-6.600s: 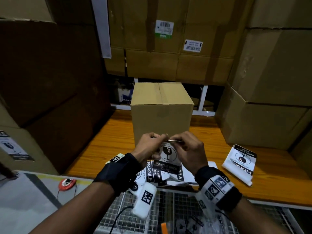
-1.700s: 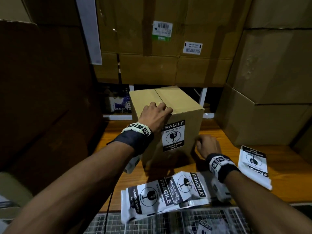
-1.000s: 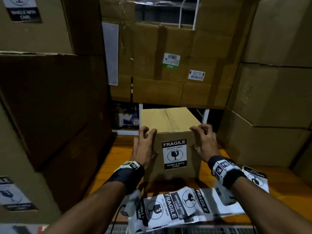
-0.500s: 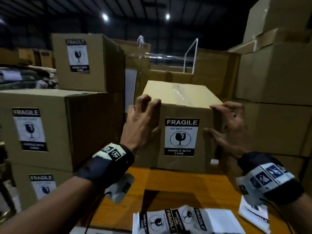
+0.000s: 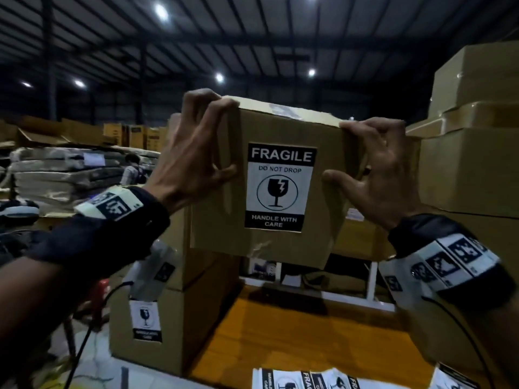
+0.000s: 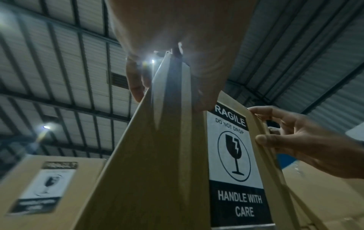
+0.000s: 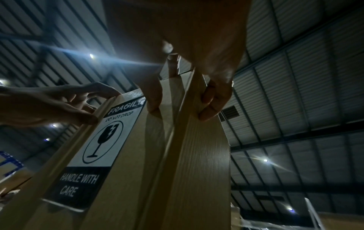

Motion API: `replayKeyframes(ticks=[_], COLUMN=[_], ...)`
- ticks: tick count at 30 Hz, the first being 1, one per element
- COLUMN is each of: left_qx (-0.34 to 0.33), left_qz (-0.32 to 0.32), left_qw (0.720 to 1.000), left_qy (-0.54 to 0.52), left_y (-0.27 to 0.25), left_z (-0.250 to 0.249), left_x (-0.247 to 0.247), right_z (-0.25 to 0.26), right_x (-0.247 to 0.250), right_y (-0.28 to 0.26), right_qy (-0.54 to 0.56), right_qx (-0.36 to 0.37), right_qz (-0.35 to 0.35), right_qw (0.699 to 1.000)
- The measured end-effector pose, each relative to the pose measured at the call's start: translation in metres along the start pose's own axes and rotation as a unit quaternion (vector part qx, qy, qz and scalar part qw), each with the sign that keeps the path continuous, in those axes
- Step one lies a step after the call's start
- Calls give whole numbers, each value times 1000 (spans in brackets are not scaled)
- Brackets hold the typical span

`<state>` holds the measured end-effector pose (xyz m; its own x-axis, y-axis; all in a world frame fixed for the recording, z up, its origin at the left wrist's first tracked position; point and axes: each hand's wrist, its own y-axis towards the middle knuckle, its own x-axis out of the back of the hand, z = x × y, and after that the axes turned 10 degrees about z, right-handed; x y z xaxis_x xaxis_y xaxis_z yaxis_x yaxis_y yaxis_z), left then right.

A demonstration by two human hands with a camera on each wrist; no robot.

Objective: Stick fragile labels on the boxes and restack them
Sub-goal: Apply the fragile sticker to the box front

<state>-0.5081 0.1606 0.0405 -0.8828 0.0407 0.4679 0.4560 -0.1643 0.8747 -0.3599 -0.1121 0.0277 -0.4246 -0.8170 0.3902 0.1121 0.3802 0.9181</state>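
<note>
Black wristbands with coded tags

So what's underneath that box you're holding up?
Nothing touches the lifted box, gripped by left hand and right hand. Below are the wooden table and spare labels. Its bottom face is hidden.

I see a person beside wrapped bundles far left of my left hand, and ceiling lamps high above both hands.
</note>
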Motion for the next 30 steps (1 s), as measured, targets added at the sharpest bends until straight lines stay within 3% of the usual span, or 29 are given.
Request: replayKeyframes(ticks=[8,15,25,30], left_qx=[25,38,38,32], left_qz=[-21,-23,-14,-38], left_qw=[999,999,999,998], left_qy=[29,17,-22,-40], left_y=[2,-2,11,10], left_z=[89,189,319,347], left_x=[60,84,51,28], right_z=[64,113,150,147], right_x=[-49,-119,-207,-237], right_y=[79,141,196,208], right_qy=[7,-3,-40,8], right_qx=[42,47,39,1], right_qz=[-21,-11,-21,-60], right_qw=[999,999,998,998])
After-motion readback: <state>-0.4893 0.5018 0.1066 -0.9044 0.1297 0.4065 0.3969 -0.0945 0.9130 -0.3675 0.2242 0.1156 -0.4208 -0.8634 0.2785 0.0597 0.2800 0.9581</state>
